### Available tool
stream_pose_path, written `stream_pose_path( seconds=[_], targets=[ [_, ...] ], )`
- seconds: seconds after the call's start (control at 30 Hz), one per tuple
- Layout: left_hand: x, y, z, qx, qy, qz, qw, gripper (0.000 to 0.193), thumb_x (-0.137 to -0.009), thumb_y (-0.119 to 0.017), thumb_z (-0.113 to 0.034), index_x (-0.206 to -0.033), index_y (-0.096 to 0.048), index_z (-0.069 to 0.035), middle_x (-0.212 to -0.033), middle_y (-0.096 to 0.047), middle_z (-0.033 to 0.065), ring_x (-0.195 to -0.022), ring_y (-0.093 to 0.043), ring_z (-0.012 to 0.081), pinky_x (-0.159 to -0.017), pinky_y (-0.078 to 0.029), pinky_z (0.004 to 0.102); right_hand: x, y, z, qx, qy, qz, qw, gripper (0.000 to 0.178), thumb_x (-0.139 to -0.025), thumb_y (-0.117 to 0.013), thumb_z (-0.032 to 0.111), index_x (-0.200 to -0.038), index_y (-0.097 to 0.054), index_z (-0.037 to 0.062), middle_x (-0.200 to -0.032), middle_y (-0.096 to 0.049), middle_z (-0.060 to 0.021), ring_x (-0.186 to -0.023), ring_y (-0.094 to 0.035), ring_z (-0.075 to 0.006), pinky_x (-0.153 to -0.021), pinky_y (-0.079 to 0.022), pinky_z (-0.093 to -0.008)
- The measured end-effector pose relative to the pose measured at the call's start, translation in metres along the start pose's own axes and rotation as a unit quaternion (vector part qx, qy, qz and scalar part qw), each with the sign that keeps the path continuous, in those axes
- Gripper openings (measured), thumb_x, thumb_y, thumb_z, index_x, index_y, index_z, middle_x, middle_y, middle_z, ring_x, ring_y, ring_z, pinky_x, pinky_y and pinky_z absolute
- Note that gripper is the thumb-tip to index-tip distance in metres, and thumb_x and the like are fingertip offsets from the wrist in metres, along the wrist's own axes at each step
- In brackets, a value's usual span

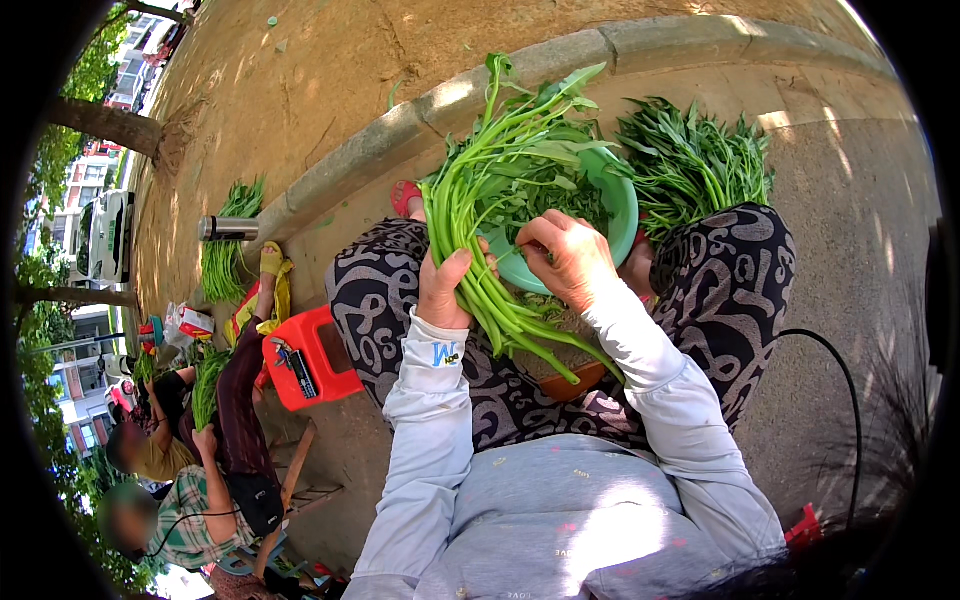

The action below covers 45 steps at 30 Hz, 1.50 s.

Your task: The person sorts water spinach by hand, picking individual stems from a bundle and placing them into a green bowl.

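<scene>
A thick bunch of water spinach (pixel 462 215) is gripped by my left hand (pixel 446 288). Its leafy tops point away from me, and the pale cut stems hang toward my lap. Close by on the right, my right hand (pixel 572 258) has thumb and forefinger pinched together over the near side of a teal basin (pixel 624 205). A thin green bit shows at those fingertips, too small to name. Loose green leaves (pixel 540 205) lie in the basin, which stands between my legs, partly hidden by the bunch. More water spinach (pixel 700 165) is piled right of the basin.
A red plastic stool (pixel 318 385) with a small black device (pixel 297 372) stands left of my knee. A stone curb (pixel 660 45) runs beyond the basin. Farther left are a metal flask (pixel 228 229) and two seated people, one holding greens (pixel 208 385).
</scene>
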State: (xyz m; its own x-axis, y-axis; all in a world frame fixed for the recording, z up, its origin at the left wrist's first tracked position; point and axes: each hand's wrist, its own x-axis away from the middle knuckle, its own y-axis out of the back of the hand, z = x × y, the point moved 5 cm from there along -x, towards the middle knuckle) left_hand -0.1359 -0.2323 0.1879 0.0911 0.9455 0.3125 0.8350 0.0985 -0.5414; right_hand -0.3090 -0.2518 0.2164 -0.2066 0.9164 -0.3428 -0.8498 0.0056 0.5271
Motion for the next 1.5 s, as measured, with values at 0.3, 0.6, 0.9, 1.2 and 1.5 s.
stream_pose_path(
  seconds=[0.3,0.6,0.9,1.2,1.5],
  targets=[
    [-0.001,-0.002,-0.001,-0.007,0.002,0.005,1.0,0.046,-0.078,-0.069,-0.021,-0.113,-0.046,-0.004,-0.096,-0.055,0.0081,-0.081,-0.057,0.0182,-0.067,-0.051,0.0329,0.005,-0.014,-0.019,-0.378,-0.274,0.078,0.881,0.011,-0.079,-0.058,0.01,-0.085,-0.057,0.0007,-0.075,-0.058,-0.0036,-0.065,-0.057,-0.0121,-0.059,-0.045,-0.0271],
    [-0.003,-0.002,0.001,-0.009,0.001,0.006,1.0,0.046,-0.078,-0.069,-0.021,-0.113,-0.045,-0.004,-0.096,-0.055,0.0083,-0.08,-0.057,0.019,-0.067,-0.051,0.0337,0.012,-0.02,-0.026,-0.587,-0.342,0.061,0.731,0.011,-0.083,-0.058,0.014,-0.089,-0.056,0.0042,-0.076,-0.056,-0.0013,-0.062,-0.054,-0.0107,-0.061,-0.044,-0.0244],
    [-0.002,0.001,0.001,-0.015,0.002,0.017,1.0,0.047,-0.08,-0.067,-0.024,-0.117,-0.047,-0.003,-0.099,-0.054,0.0062,-0.081,-0.055,0.0194,-0.07,-0.05,0.033,0.0,0.011,-0.03,-0.046,-0.098,-0.063,0.992,0.016,-0.087,-0.058,0.006,-0.102,-0.062,0.0019,-0.091,-0.06,-0.0118,-0.083,-0.06,-0.0263,-0.076,-0.048,-0.0319],
    [-0.002,-0.002,0.001,-0.018,-0.011,0.036,0.999,0.044,-0.082,-0.068,-0.025,-0.115,-0.049,-0.003,-0.098,-0.056,0.0053,-0.083,-0.057,0.0171,-0.071,-0.051,0.0311,-0.005,0.003,0.004,-0.09,0.039,0.0,0.995,0.009,-0.078,-0.064,0.006,-0.087,-0.065,0.0093,-0.082,-0.061,-0.0073,-0.075,-0.061,-0.0303,-0.065,-0.05,-0.0377],
    [-0.004,0.0,0.002,-0.007,-0.014,0.014,1.0,0.045,-0.078,-0.07,-0.022,-0.112,-0.048,-0.003,-0.096,-0.055,0.0079,-0.08,-0.058,0.0184,-0.068,-0.052,0.0329,-0.002,0.004,0.006,-0.133,-0.003,0.069,0.989,0.029,-0.073,-0.052,-0.012,-0.094,-0.063,0.0028,-0.084,-0.061,-0.0108,-0.074,-0.062,-0.0262,-0.064,-0.049,-0.0322]
  ],
)
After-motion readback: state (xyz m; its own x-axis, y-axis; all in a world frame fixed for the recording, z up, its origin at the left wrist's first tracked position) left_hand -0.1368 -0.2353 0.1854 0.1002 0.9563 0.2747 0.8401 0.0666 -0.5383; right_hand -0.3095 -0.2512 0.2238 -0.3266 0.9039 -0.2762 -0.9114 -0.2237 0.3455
